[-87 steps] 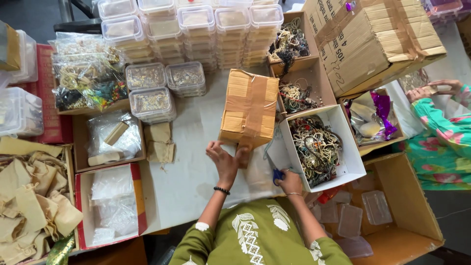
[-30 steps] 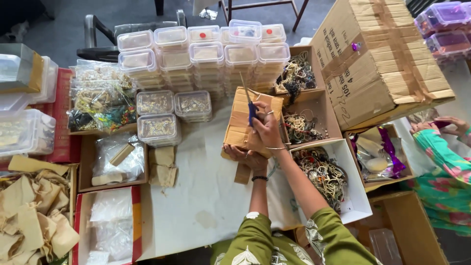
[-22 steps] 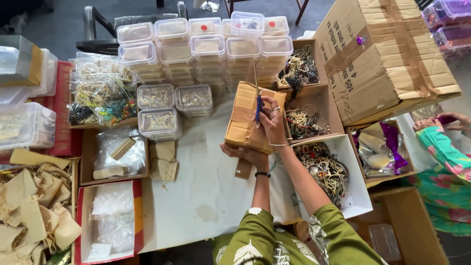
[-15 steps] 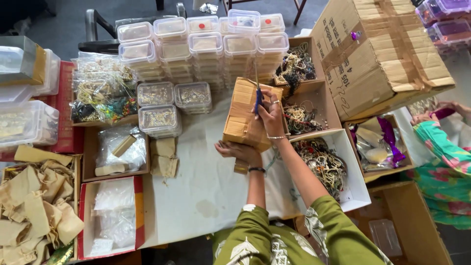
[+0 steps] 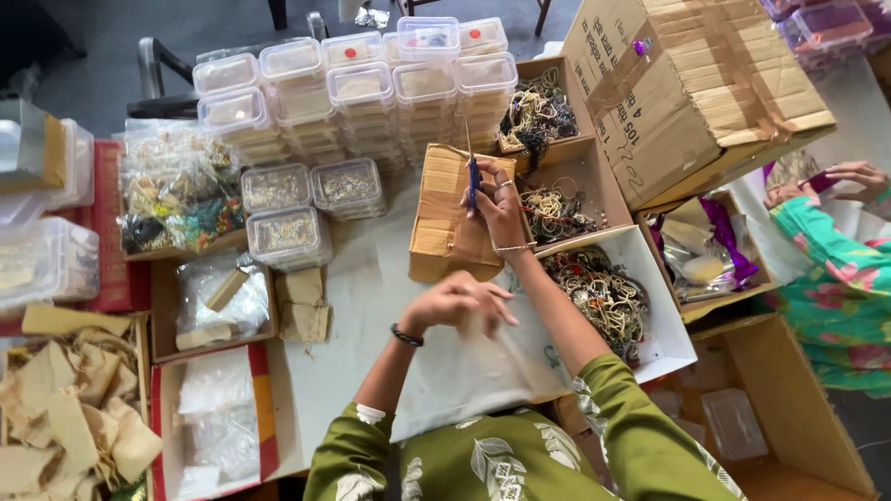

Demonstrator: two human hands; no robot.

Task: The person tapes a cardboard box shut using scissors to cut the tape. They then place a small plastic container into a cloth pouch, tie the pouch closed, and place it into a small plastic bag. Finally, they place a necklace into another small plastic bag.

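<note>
Fingers (image 5: pixel 490 190) of right hand (image 5: pixel 499 209) wrapped round blue scissors (image 5: pixel 472 172), blades pointing far, over small brown box (image 5: pixel 455 218). Brown box sits on pale surface (image 5: pixel 371 325), in middle, just left of white tray (image 5: pixel 650 306) full of tangled chains. Left hand (image 5: pixel 459 301) hovers near side of brown box, fingers curled loose, holding nothing. Stacks of clear tubs (image 5: pixel 362 97) stand far behind. Big cardboard box (image 5: pixel 705 88) far right. Another person's hand (image 5: pixel 849 176) at right edge.
</note>
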